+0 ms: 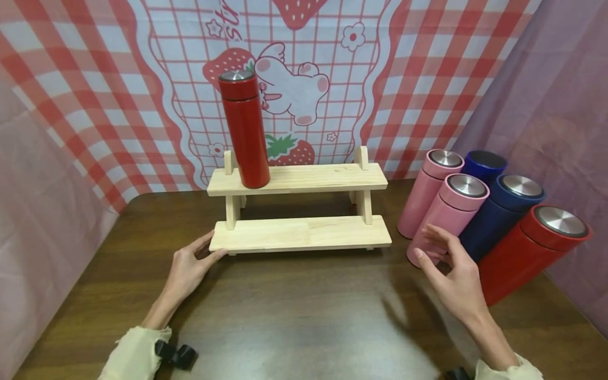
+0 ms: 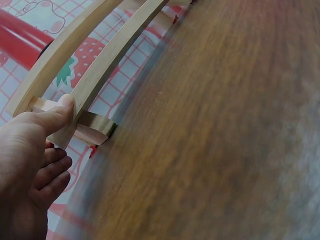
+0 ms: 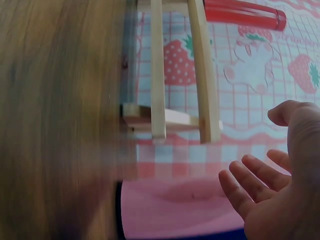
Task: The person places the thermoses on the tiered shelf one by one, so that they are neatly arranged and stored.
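Observation:
A two-tier wooden display rack stands on the table. My left hand holds the left end of its lower shelf, thumb on the front edge and fingers behind and below. On the upper shelf, toward the left, a red thermos stands upright. My right hand hovers beside the front pink thermos, thumb and fingers spread apart. Nothing lies in its grasp in the right wrist view, where the pink thermos appears below the fingers.
Grouped at the table's right are another pink thermos, a dark blue thermos, a bright blue one at the back and a red one in front. A patterned cloth hangs behind the brown table.

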{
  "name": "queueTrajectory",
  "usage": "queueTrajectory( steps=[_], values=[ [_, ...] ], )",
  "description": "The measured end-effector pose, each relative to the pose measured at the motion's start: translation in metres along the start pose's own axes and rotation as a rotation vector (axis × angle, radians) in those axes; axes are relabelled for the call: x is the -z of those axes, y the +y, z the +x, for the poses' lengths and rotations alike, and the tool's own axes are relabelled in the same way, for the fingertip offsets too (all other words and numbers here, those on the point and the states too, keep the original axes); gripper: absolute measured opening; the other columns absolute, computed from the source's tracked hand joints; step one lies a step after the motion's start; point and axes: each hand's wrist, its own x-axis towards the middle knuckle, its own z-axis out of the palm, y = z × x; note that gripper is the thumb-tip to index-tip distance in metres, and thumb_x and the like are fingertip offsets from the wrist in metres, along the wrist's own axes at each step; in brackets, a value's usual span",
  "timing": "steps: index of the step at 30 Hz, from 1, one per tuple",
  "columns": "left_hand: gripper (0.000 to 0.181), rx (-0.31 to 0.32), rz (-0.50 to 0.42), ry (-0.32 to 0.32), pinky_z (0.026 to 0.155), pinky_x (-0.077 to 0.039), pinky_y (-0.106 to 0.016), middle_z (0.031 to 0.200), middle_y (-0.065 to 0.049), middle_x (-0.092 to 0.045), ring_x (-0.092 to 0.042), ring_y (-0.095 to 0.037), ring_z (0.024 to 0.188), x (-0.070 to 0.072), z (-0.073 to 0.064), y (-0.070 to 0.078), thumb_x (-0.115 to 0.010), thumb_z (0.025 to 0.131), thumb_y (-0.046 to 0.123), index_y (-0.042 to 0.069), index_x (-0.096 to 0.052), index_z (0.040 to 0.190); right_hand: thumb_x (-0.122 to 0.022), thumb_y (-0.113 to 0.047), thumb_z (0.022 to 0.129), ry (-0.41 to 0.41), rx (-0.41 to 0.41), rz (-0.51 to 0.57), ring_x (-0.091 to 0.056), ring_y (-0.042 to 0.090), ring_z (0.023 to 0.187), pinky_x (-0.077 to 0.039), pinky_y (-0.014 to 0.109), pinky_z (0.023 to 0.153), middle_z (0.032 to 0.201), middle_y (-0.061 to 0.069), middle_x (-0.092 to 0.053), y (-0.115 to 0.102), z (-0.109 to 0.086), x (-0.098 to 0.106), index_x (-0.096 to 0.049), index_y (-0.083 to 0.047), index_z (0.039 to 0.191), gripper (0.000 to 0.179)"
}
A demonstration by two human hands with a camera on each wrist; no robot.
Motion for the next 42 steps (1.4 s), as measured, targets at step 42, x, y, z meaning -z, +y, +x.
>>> queueTrajectory(
  steps=[42],
  values=[
    [0.061,0.016,0.007,-0.008,0.097,-0.054,-0.050,0.133,-0.027,-0.063,-0.064,-0.039,0.121,0.001,0.000,-0.002,-0.081,0.093,0.021,-0.008,-0.058,0.141,-0.069,0.013,0.088,0.457,-0.044,-0.022,-0.068,-0.001,0.091,-0.048,0.008,0.081,0.104,-0.010,-0.075,0.023,-0.054,0.095,-0.064,0.021,0.119,0.033]
  ],
)
